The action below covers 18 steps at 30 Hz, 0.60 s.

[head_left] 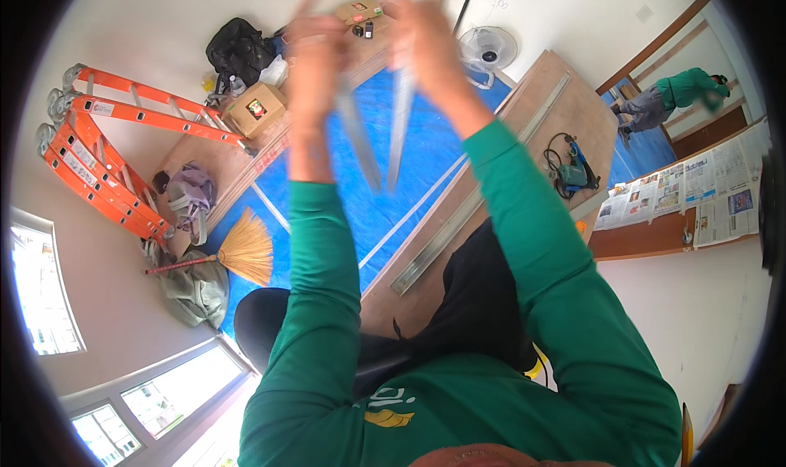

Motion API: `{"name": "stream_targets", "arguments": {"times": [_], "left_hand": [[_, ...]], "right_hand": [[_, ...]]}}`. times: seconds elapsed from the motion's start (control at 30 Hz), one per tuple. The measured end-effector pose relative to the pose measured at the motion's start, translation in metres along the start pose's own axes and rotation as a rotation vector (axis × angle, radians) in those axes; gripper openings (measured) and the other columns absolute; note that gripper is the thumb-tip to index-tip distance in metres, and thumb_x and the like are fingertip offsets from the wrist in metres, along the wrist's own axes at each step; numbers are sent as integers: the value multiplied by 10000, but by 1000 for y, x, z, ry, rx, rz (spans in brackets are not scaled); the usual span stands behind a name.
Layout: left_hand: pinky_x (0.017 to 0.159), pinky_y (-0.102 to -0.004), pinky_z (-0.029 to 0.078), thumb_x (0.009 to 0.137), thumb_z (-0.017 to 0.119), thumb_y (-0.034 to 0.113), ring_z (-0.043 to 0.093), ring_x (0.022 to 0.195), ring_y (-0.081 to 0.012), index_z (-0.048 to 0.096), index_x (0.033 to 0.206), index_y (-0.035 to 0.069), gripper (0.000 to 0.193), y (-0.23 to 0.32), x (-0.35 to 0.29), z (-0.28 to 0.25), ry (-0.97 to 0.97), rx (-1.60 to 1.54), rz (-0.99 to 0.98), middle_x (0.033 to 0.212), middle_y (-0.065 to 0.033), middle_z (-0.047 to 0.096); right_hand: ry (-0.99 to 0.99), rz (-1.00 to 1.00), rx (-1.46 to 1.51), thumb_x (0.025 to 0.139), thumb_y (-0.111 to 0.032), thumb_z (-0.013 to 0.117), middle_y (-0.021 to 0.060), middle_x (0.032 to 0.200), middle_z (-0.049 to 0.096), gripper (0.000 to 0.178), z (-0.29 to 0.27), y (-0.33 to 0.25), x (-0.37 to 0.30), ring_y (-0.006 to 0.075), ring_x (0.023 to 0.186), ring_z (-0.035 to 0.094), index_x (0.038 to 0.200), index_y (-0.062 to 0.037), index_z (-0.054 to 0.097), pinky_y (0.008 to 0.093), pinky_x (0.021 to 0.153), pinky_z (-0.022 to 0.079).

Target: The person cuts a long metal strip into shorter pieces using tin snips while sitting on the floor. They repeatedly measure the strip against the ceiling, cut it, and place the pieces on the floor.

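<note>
Both of my hands are raised ahead of me and smeared by motion. My left hand [315,54] is closed round the upper end of a thin grey metal strip [359,144], which slants down over the blue sheet. From my right hand [424,49], also closed, a second, paler metal strip [399,131] hangs down close beside the first. The lower ends of the two strips nearly meet. Blur hides the exact finger positions. To the right, a long metal channel [438,254] lies on the plywood sheets [372,307] by my legs.
A teal corded power tool [575,175] rests on the plywood. An orange ladder [151,115], cardboard box [255,109], black backpack [239,49] and straw broom [246,248] are at left. Beyond the plywood stands a fan [489,51]. At far right, another person [684,90] bends over.
</note>
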<state>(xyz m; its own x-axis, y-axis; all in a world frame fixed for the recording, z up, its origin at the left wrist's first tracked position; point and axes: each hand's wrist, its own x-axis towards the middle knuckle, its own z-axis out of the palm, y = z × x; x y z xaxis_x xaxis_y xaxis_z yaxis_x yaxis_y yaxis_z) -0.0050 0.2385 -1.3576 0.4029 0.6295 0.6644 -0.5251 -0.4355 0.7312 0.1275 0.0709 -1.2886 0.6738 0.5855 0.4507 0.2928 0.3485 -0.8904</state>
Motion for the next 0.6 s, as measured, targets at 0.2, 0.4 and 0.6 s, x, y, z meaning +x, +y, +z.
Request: {"name": "stream_targets", "arguments": {"times": [0.2, 0.4, 0.6], "left_hand": [[780, -390, 578, 1027, 272, 948, 602, 856, -251, 573, 1408, -87, 1143, 18, 18, -138, 627, -106, -286, 1077, -211, 668], [941, -561, 591, 1091, 278, 835, 656, 1068, -351, 538, 1487, -32, 988, -77, -42, -270, 939, -170, -305, 1296, -197, 620], [1211, -710, 379, 1108, 455, 728, 491, 1474, -455, 269, 1700, -20, 972, -235, -156, -103, 707, -320, -923, 1674, -256, 418]], "right_hand": [[437, 126, 169, 1072, -752, 565, 8, 703, 530, 662, -130, -43, 22, 154, 562, 559, 1002, -97, 619, 353, 527, 531], [950, -306, -163, 1105, -655, 590, 63, 835, 510, 626, -334, -111, -87, 216, 707, 512, 1053, -35, 525, 401, 656, 511], [1023, -196, -127, 1122, -638, 563, 49, 847, 512, 598, -381, -121, -174, 208, 759, 531, 1077, -43, 531, 414, 722, 503]]}}
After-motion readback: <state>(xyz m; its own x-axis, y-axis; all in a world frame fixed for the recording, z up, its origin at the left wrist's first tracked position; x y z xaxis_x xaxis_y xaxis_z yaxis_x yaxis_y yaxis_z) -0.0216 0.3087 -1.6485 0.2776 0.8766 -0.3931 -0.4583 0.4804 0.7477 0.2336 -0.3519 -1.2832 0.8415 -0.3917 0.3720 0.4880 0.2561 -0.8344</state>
